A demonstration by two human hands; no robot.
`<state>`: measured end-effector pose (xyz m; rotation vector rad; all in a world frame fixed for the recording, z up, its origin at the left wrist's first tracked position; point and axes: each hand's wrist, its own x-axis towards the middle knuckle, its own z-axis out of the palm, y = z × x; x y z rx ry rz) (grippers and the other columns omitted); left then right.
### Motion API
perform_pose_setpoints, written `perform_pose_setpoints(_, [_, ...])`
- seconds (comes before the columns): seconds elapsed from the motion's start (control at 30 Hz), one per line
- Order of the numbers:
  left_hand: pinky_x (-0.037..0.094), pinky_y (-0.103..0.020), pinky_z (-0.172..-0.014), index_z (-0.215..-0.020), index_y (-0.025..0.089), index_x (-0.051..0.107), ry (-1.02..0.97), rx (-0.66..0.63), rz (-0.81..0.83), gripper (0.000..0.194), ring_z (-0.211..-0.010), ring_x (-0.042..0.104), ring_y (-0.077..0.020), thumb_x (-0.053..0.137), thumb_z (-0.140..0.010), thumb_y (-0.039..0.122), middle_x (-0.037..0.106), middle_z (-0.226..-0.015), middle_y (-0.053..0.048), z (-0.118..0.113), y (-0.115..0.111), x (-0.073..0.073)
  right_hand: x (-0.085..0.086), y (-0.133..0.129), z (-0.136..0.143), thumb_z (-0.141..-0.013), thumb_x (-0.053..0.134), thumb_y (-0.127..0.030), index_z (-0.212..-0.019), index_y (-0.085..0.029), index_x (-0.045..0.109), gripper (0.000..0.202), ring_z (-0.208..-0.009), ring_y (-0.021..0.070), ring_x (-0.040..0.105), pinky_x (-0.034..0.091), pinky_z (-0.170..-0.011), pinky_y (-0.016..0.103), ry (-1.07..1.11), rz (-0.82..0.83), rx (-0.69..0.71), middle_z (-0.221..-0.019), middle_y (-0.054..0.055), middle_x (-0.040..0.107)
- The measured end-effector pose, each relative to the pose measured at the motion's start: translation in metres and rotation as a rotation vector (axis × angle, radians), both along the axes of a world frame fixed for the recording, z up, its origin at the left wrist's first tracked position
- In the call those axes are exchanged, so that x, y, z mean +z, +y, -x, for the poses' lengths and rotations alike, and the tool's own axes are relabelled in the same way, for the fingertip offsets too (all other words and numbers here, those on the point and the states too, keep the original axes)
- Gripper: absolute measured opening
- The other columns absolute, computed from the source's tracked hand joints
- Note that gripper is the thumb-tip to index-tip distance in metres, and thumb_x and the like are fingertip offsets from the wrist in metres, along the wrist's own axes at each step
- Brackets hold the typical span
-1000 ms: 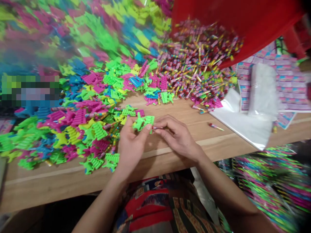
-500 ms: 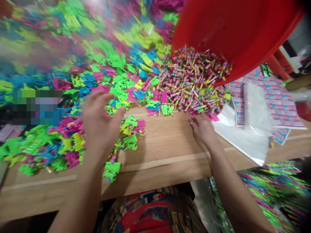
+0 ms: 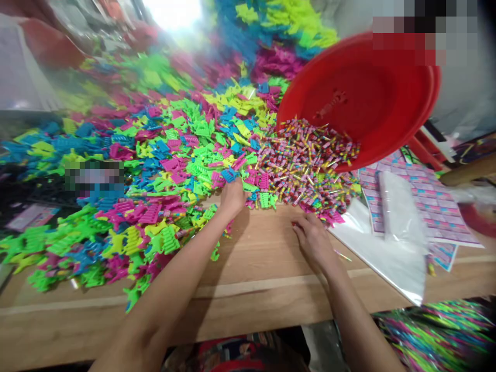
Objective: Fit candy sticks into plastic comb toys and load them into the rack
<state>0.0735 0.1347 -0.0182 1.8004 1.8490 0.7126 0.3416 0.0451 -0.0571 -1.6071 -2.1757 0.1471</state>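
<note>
My left hand [image 3: 233,198] reaches to the front edge of a heap of bright plastic toy pieces [image 3: 201,168] with comb-like ridges. Its fingers are curled against a blue ridged piece [image 3: 230,175]; the fingertips are partly hidden. On the bare wood, in front of a pile of small wrapped candy tubes [image 3: 306,165], rests my right hand [image 3: 314,238]. Its thumb and forefinger are close together, with a tiny red spot at the tips that is too small to name. Pink pieces [image 3: 332,216] lie just beyond that hand.
A large red basin [image 3: 372,93] leans on its side behind the candy. Clear plastic bags [image 3: 403,206] and printed label sheets [image 3: 437,201] lie at the right of the wooden table [image 3: 263,258]. Bags of colourful items [image 3: 442,330] sit below the right edge.
My left hand has moved right from above the left pile to the blue piece. Pieces from the middle now lie further left. My right hand stays near the candy. The view has tilted up.
</note>
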Motion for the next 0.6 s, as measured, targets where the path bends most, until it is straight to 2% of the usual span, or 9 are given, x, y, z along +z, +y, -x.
perform_pose_setpoints(0.07, [0.046, -0.036, -0.084, -0.11, 0.013, 0.066, -0.054, -0.006, -0.015, 0.038, -0.097, 0.066, -0.0305, 0.079, -0.075, 0.014, 0.071, -0.093, -0.013, 0.003, -0.003, -0.006, 0.003, -0.001, 0.004, -0.094, 0.053, -0.021, -0.093, -0.02, 0.073, 0.021, -0.087, 0.0276, 0.061, 0.05, -0.076, 0.041, 0.04, 0.018, 0.014, -0.09, 0.01, 0.063])
perform_pose_setpoints(0.13, [0.045, -0.034, -0.078, -0.111, 0.014, 0.065, -0.122, 0.0, -0.028, 0.038, -0.089, 0.065, -0.0268, 0.076, -0.075, 0.014, 0.07, -0.09, -0.008, 0.006, -0.011, -0.01, 0.009, -0.004, 0.011, -0.095, 0.054, -0.023, -0.093, -0.021, 0.073, 0.019, -0.088, 0.0271, 0.062, 0.051, -0.078, 0.042, 0.101, 0.036, 0.029, -0.092, 0.009, 0.065])
perform_pose_setpoints(0.27, [0.043, -0.029, -0.066, -0.086, 0.016, 0.07, -0.259, -0.029, -0.017, 0.011, -0.07, 0.06, -0.0205, 0.069, -0.081, 0.026, 0.065, -0.072, -0.002, 0.011, -0.037, -0.007, 0.023, -0.008, 0.038, -0.097, 0.056, -0.026, -0.098, -0.021, 0.071, 0.016, -0.096, 0.0273, 0.063, 0.05, -0.087, 0.045, 0.287, 0.009, 0.039, -0.097, 0.008, 0.07])
perform_pose_setpoints(0.33, [0.045, -0.029, -0.068, -0.083, 0.016, 0.071, -0.434, -0.095, 0.021, 0.017, -0.071, 0.061, -0.0192, 0.069, -0.082, 0.033, 0.068, -0.074, -0.002, 0.012, -0.053, -0.001, 0.03, -0.009, 0.054, -0.099, 0.056, -0.029, -0.102, -0.022, 0.069, 0.015, -0.099, 0.0262, 0.064, 0.05, -0.09, 0.044, 0.44, 0.0, 0.043, -0.1, 0.008, 0.072])
perform_pose_setpoints(0.43, [0.048, -0.03, -0.078, -0.092, 0.016, 0.076, -0.832, -0.182, 0.158, 0.029, -0.077, 0.063, -0.0183, 0.077, -0.076, 0.041, 0.075, -0.087, -0.003, 0.011, -0.075, 0.008, 0.039, -0.009, 0.075, -0.099, 0.058, -0.032, -0.106, -0.022, 0.067, 0.015, -0.101, 0.0237, 0.067, 0.052, -0.091, 0.04, 0.633, 0.025, 0.084, -0.105, 0.007, 0.074])
perform_pose_setpoints(0.5, [0.047, -0.031, -0.082, -0.092, 0.016, 0.077, -0.996, -0.169, 0.235, 0.035, -0.079, 0.063, -0.0176, 0.084, -0.069, 0.041, 0.076, -0.089, -0.004, 0.01, -0.087, 0.013, 0.043, -0.01, 0.085, -0.098, 0.059, -0.032, -0.107, -0.021, 0.067, 0.016, -0.099, 0.0222, 0.068, 0.053, -0.088, 0.037, 0.693, 0.062, 0.119, -0.104, 0.006, 0.074])
perform_pose_setpoints(0.6, [0.046, -0.028, -0.078, -0.085, 0.017, 0.077, -1.122, -0.068, 0.26, 0.033, -0.073, 0.06, -0.0146, 0.088, -0.064, 0.039, 0.075, -0.081, -0.002, 0.009, -0.099, 0.018, 0.046, -0.015, 0.094, -0.098, 0.06, -0.032, -0.108, -0.021, 0.068, 0.017, -0.095, 0.0208, 0.069, 0.054, -0.086, 0.035, 0.758, 0.116, 0.158, -0.103, 0.006, 0.075])
